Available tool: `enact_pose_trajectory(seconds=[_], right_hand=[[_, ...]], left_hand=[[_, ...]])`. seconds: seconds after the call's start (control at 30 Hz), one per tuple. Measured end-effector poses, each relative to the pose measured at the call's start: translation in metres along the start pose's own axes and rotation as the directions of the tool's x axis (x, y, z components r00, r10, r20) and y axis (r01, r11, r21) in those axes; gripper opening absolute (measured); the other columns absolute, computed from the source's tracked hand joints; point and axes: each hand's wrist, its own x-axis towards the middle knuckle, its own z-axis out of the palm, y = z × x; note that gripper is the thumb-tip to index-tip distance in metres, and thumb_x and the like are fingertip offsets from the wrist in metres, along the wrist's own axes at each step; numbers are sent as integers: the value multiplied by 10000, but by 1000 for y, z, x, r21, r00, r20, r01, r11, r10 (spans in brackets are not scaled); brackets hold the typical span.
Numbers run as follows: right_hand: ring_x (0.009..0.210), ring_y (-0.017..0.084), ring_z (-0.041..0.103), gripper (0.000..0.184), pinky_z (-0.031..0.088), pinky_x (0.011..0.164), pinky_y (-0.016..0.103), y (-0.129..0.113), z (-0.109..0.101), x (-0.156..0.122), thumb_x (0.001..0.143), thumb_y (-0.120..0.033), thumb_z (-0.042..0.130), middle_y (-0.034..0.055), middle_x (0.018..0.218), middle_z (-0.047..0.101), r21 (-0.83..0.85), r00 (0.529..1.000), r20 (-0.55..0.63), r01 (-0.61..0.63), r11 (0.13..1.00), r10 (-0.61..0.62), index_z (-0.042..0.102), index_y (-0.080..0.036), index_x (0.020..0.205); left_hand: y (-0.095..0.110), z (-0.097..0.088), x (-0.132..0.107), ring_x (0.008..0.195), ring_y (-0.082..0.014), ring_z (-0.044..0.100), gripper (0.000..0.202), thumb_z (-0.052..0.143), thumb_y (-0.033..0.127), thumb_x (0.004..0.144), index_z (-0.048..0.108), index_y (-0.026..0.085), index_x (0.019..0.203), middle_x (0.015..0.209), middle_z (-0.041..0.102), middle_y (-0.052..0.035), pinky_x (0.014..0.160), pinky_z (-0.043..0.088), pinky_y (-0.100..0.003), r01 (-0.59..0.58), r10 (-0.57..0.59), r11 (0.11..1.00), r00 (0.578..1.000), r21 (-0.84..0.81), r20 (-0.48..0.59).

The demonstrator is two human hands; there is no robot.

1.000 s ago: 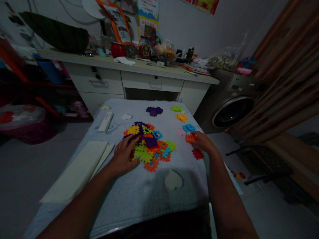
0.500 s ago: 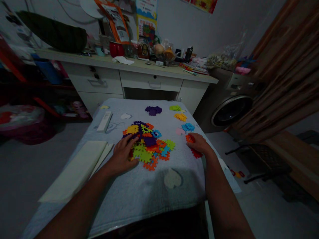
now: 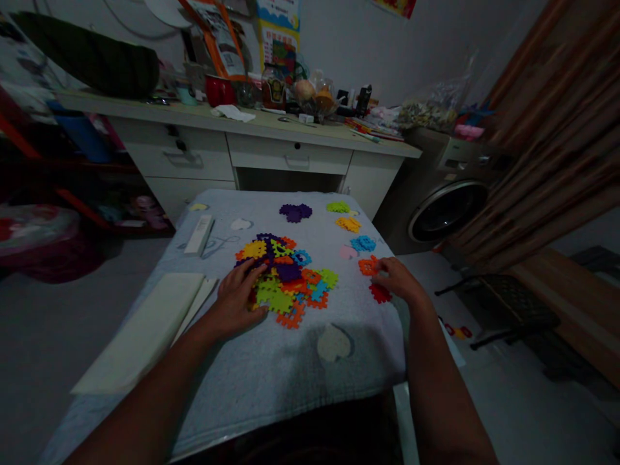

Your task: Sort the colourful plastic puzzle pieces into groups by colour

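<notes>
A mixed pile of toothed plastic puzzle tiles (image 3: pixel 276 297) in green, orange, purple, yellow and blue lies mid-table. My left hand (image 3: pixel 239 297) rests against the pile's left side, fingers and thumb spread, gripping nothing visible. Over on the right, my right hand (image 3: pixel 400 281) has its fingertips at the edge of an orange tile (image 3: pixel 368 265) lying flat. Just below those fingers is a red tile (image 3: pixel 380 294). Farther back, single-colour groups sit apart: blue tiles (image 3: pixel 363 243), yellow tiles (image 3: pixel 348 224), light green tiles (image 3: pixel 338 206) and purple tiles (image 3: pixel 295 212).
A grey-blue cloth (image 3: pixel 290 368) with heart patterns covers the table. On its left lie a white box (image 3: pixel 199 236) and a folded cream sheet (image 3: pixel 145 329). Behind stands a cluttered desk (image 3: pixel 290 132), with a washing machine (image 3: pixel 448 206) to its right and a stool (image 3: pixel 504 300) beyond the table.
My right hand has drawn slightly right, uncovering more of the orange tile and the red one. The left hand stays at the pile. The view has shifted a little.
</notes>
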Motion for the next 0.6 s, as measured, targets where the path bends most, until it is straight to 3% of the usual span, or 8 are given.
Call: enact_pose_trajectory(seconds=[0.2,0.47,0.6], right_hand=[[838,176,558,234,439,784,297,-4,8,-20,717,-307,706,48,921,606,-45,999,36,-23,999,25,633,-176,897],[881,190,551,195,413,833,315,-5,10,-24,747,-233,639,58,946,597,-101,997,49,-53,993,58,628,-165,929],[986,231,551,237,411,908,358,-21,6,-21,735,-241,674,86,1011,601,-90,999,11,-32,995,34,639,-171,959]], left_hand=[[-1,0,0,1414,-401,264,839,589,456,753,269,274,1507,1556,236,-135,1109,294,-582,-9,9,1000,1000,-1,-4],[3,-3,-3,1427,-405,234,876,650,453,708,289,290,1490,1578,191,-130,1113,283,-585,-5,5,1000,999,-2,40],[5,-5,-3,1422,-425,237,957,701,569,670,298,283,1490,1581,181,-147,1108,286,-593,-1,2,1000,998,-14,59]])
